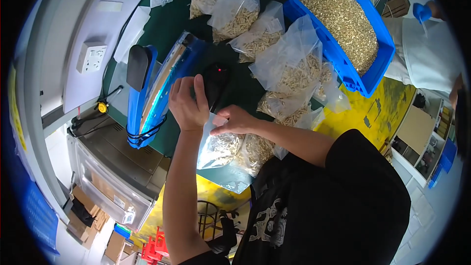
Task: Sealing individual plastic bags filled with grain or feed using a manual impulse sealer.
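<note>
My left hand [189, 104] is raised beside a black device [216, 77] with a small red light. Its thumb stands apart from the partly bent fingers, and nothing shows in them. Just right of it, my right hand [234, 120] pinches the upper part of a clear plastic bag [223, 148]. Small pale, stick-like metal-looking pieces fill the bag's lower part, brightly lit, at the near table edge. Another filled bag [255, 153] lies against it on the right. Left of my left hand stands a blue bag sealer [156, 100] with a long bar.
Several filled bags [294, 71] line the green table [171, 19]. A blue bin [338, 66] of small gold-coloured pieces stands at the far right. A power socket [91, 57] sits on the left panel. Another person [424, 51] is beyond the bin. Red stools [156, 246] stand below.
</note>
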### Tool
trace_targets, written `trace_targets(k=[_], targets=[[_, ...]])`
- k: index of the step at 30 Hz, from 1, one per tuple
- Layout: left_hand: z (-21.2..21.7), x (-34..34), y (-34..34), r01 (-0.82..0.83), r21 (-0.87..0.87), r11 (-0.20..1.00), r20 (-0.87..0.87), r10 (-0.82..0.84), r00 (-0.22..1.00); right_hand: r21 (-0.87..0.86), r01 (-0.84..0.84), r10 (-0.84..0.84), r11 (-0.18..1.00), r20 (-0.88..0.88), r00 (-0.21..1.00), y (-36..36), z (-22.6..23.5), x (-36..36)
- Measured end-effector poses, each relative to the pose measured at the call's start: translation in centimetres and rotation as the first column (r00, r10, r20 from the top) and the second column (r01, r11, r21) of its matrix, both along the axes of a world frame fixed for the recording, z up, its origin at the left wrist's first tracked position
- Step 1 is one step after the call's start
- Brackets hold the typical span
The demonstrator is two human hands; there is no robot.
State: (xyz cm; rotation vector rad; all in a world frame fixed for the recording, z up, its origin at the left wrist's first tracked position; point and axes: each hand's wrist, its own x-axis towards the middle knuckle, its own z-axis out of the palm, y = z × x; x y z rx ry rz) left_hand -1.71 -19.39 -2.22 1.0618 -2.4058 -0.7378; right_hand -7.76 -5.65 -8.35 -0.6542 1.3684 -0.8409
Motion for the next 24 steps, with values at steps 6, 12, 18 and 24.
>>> trace_targets(k=[6, 12, 18, 24], targets=[[0.0, -0.2, -0.1, -0.015, 0.042, 0.999, -0.057, 0.018, 0.998, 0.011, -0.067, 0.068, 0.998, -0.063, 0.996, 0.2, -1.2, 0.7], [-0.2, -0.1, 0.2, -0.038, 0.047, 0.998, -0.014, 0.039, 0.999, 0.086, -0.088, 0.091, 0.992, -0.032, 0.995, 0.0, -0.7, 0.3], [0.5, -0.6, 0.7, -0.045, 0.003, 0.999, 0.006, 0.045, 0.999, 0.027, -0.083, 0.085, 0.996, -0.095, 0.992, 0.5, -1.1, 1.2], [2.4, 0.4, 1.6, 0.093, -0.269, 0.959, 0.113, -0.065, 0.991, -0.185, -0.01, -0.104, 0.983, -0.591, 0.8, 3.0, 0.6, 3.7]])
